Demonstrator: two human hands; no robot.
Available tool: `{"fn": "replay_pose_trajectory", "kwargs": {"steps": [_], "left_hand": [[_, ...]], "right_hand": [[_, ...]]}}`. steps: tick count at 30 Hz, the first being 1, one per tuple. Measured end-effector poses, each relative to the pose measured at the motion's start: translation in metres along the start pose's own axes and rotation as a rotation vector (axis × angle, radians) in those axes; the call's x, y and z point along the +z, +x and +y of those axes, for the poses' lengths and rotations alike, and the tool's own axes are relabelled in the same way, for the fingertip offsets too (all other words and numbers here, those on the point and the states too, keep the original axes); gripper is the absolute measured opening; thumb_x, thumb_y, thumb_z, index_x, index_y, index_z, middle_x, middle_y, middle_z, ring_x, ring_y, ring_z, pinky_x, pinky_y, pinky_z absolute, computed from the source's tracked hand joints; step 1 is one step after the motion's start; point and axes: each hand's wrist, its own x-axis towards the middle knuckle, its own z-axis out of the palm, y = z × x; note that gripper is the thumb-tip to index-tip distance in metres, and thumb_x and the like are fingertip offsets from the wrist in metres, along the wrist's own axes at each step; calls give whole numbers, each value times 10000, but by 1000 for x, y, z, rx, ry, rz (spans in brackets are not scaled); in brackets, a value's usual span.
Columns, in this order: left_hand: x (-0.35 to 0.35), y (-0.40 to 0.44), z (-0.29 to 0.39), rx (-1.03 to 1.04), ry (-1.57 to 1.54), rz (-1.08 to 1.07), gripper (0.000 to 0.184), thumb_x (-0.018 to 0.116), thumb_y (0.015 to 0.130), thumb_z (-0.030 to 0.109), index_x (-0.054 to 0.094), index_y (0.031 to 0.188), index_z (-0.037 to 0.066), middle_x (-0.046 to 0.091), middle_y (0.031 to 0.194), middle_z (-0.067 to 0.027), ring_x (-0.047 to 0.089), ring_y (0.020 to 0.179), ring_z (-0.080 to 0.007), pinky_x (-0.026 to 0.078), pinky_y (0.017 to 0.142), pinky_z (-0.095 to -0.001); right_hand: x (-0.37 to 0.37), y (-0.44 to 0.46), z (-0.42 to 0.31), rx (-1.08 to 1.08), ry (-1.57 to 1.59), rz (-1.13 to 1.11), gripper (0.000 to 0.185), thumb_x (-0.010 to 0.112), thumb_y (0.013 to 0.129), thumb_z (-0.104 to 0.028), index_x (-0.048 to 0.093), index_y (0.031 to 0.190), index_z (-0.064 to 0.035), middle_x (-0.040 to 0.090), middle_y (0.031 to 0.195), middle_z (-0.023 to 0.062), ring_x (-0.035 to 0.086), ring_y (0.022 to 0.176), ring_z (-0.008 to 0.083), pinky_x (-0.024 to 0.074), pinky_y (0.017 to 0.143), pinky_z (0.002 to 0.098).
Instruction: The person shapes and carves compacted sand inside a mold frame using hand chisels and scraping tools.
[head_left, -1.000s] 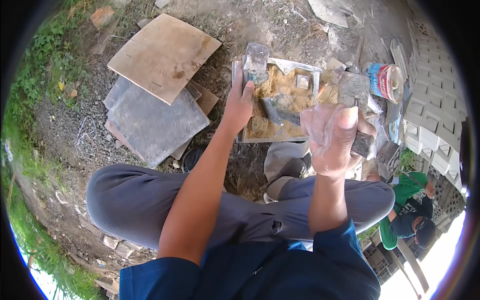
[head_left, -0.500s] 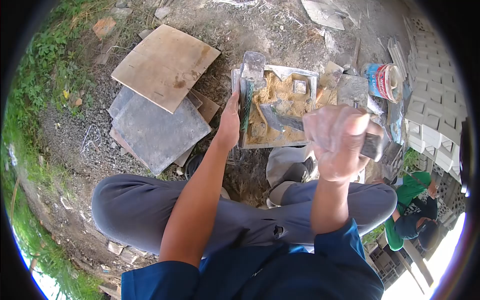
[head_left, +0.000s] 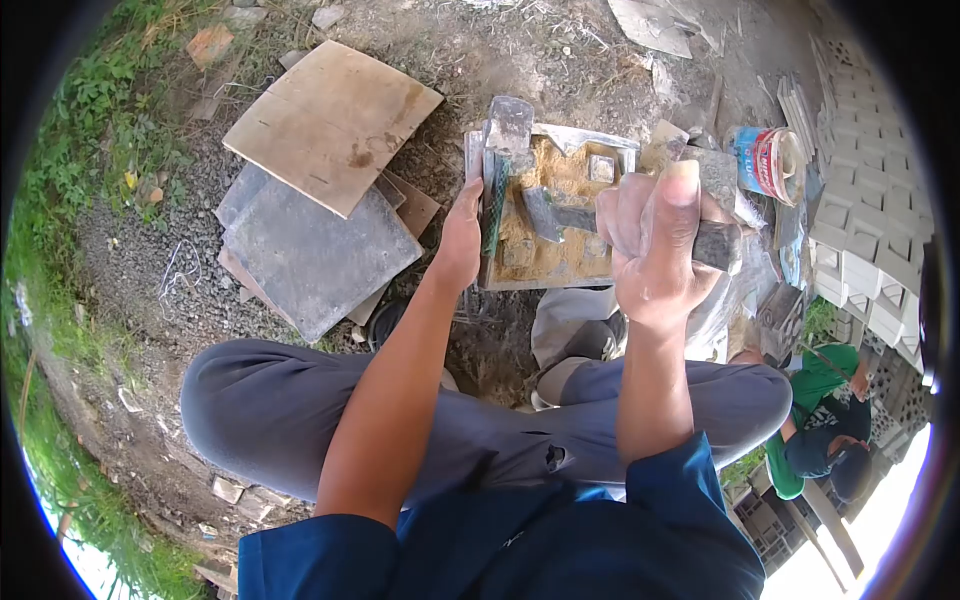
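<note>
Our right hand [head_left: 655, 245] closes around the handle of a hammer [head_left: 541, 213], its head ahead and to the left, over a shallow frame [head_left: 545, 284] of sandy fill. We see the left hand [head_left: 462, 245] nearly flat, fingers extended along the frame's outer side, gripping nothing. The hammer looks stiff and head-heavy, best held by its handle; the fill seems crumbly, so the frame is best taken by its rigid rim. Beyond the right hand sits a paint bucket [head_left: 765, 165]; left of the left hand lie stacked boards [head_left: 325, 120].
</note>
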Motion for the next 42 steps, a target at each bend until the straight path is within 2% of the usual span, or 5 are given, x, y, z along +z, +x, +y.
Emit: {"fn": "replay_pose_trajectory", "kwargs": {"steps": [10,14,30,35,42], "left_hand": [[-2,0,1,-33,55,51,652,329,1014,263,140,1614,93,401,1557,-88,449,1391,-221,336,1179,-388],[-1,3,-2,-3,60,18,659,325,1002,246,135,1614,96,412,1546,-86,466,1375,-222,369,1162,-396],[-6,4,-3,10,112,105,680,311,962,168,151,1620,104,369,1576,-83,447,1383,-215,342,1168,-371],[-18,-4,-12,48,104,99,684,342,965,201,164,1618,102,394,1556,-69,453,1361,-198,350,1145,-357],[-22,10,-18,76,202,125,677,392,977,255,205,1615,126,451,1488,-58,480,1271,-179,367,1096,-339]], "right_hand": [[0,-3,0,-4,238,98,409,482,1079,-257,428,694,-131,321,519,-38,243,433,75,184,433,289],[2,0,4,-25,1,151,382,479,1077,-221,404,713,-133,320,517,-45,249,419,65,190,411,294],[4,4,2,-16,86,364,475,450,1090,-262,457,642,-105,342,505,-45,294,426,58,227,408,271],[-38,33,-35,-75,270,594,673,284,1002,-679,359,623,-127,259,499,-11,222,424,107,192,429,276],[-50,34,-12,-23,498,255,673,311,937,-710,359,615,-121,294,488,18,228,423,146,176,445,311]]}}
